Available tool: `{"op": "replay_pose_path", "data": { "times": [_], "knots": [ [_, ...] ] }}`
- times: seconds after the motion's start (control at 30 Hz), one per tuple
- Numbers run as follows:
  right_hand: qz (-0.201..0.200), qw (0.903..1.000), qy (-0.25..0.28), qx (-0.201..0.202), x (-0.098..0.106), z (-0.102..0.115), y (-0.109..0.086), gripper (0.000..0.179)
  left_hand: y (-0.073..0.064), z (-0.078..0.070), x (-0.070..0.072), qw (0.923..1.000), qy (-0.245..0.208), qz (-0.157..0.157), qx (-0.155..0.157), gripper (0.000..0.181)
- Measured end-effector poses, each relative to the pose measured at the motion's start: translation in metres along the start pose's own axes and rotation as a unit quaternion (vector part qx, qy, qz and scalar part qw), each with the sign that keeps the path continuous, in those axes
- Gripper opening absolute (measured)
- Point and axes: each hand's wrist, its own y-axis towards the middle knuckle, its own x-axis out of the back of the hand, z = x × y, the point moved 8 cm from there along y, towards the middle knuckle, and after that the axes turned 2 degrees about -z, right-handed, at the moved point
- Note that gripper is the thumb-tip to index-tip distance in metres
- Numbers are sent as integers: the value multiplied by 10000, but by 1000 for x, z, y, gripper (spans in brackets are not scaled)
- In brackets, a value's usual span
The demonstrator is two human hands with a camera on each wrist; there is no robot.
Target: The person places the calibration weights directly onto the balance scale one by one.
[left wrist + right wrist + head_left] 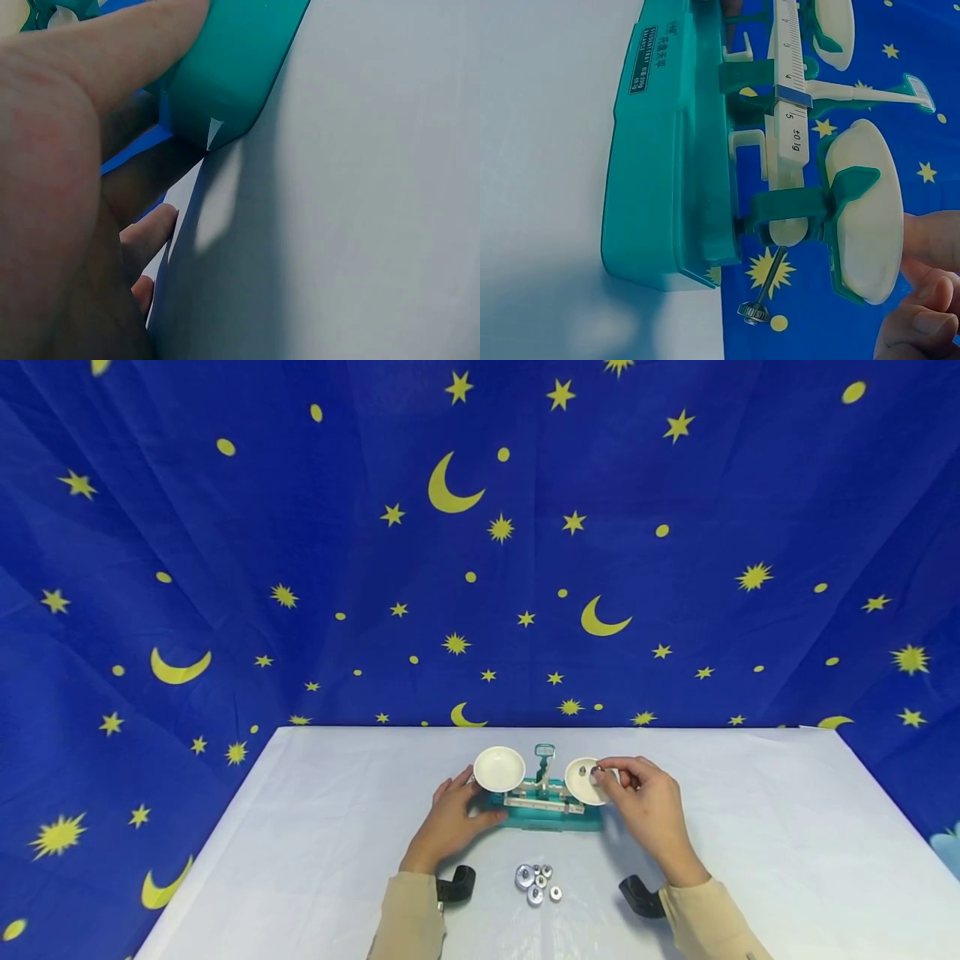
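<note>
A green tray balance (551, 817) with two white pans stands on the table. My left hand (450, 822) grips the left end of its base, thumb at the front and fingers behind. Bare inside, the left pan (499, 769) sits above that hand. Over the right pan (579, 789), my right hand (651, 806) pinches a small metal weight (597, 770) between thumb and index finger. Another small weight (582, 771) stands in the same pan. The right wrist view shows the graduated beam (789, 142) with its blue rider; there the pan's side hides the pinched weight.
Several silver weights (535, 896) of different sizes lie grouped on the white table (315, 877) in front of the balance. A blue cloth (360, 560) with yellow stars and moons hangs behind. Black wrist straps are on both arms.
</note>
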Motion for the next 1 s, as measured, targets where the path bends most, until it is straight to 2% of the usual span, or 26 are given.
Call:
{"op": "replay_pose_path", "data": {
  "times": [0.37,0.7,1.0],
  "knots": [
    [-12,10000,18,4,1,1,1,16,1,1,0,10000,-25,5,27,69],
    [65,9992,400,38,4,18,-3,17,-1,-1,0,10000,13,9,17,68],
    [302,9983,489,55,1,29,-7,17,-1,-3,1,10000,-33,10,24,68]
  ]
}}
